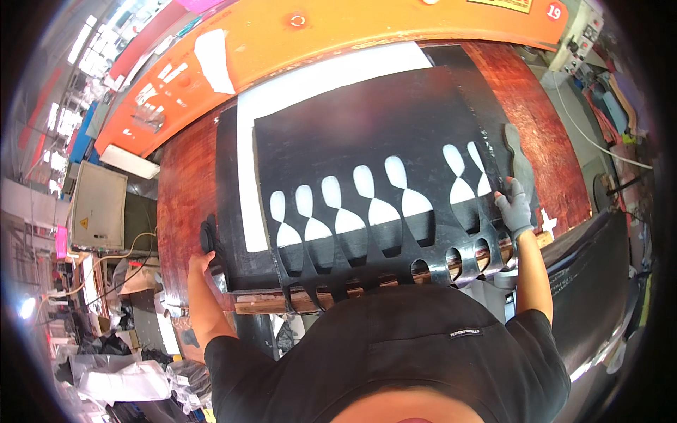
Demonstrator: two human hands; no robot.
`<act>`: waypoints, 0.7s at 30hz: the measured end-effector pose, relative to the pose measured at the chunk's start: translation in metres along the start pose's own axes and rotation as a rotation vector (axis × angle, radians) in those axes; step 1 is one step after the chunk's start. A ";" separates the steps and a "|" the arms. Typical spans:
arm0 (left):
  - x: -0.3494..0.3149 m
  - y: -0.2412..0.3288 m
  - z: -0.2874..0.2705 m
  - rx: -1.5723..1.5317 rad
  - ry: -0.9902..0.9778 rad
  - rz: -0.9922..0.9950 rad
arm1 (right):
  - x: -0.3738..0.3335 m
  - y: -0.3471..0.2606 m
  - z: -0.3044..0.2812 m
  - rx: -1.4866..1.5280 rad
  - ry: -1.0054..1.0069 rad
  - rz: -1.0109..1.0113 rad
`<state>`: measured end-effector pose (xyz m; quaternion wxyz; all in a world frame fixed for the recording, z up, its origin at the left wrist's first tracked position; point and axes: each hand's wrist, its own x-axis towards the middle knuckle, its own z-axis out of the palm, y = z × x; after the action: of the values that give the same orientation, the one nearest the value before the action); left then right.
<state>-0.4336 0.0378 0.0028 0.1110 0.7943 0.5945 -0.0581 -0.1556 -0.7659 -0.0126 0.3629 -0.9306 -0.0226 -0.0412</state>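
A large black sheet [352, 120] lies on the bench, with a row of sole-shaped cut-outs along its near side. White backing shows through the upper parts of the holes, and the near strip hangs over the bench edge. At the far left, my left hand [204, 259] is closed around the near end of dark, sole-shaped pieces [211, 236]. My right hand [516, 210], in a grey glove with bare fingertips, has its fingers bent over the sheet's right edge. Just beyond it lies a grey sole-shaped piece [519, 151].
An orange machine beam [303, 35] spans the far side above the reddish-brown bench top [187, 183]. White backing [250, 162] sticks out under the sheet. At left stands a grey box [99, 204]; a control box [582, 39] with a cable is at far right.
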 end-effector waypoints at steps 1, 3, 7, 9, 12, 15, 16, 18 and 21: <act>-0.009 0.006 -0.001 0.315 0.276 0.138 | -0.001 0.004 0.004 0.119 -0.027 0.091; -0.035 0.031 -0.006 -0.071 0.216 0.470 | -0.002 0.011 0.009 0.248 -0.079 0.129; -0.128 0.077 -0.002 -0.600 -0.577 0.364 | 0.001 0.019 0.016 0.366 -0.127 0.271; -0.175 0.087 0.010 -0.664 -0.789 0.261 | 0.001 0.020 0.017 0.459 -0.107 0.371; -0.221 0.093 0.036 -0.912 -0.845 0.195 | -0.001 0.017 0.019 0.482 0.002 0.346; -0.231 0.100 0.062 -1.211 -0.722 0.122 | -0.007 0.008 0.019 0.471 -0.053 0.376; -0.229 0.100 0.067 -1.210 -0.703 0.227 | -0.006 0.005 0.017 0.443 -0.052 0.370; -0.223 0.099 0.076 -1.178 -0.623 0.301 | -0.006 -0.001 0.014 0.392 -0.091 0.392; -0.216 0.091 0.076 -1.194 -0.665 0.353 | -0.006 -0.007 0.008 0.323 -0.084 0.373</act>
<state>-0.4056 -0.2068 -0.0123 0.7115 0.6223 0.3215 0.0572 -0.1620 -0.7554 -0.0138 0.5070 -0.8496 0.1280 0.0696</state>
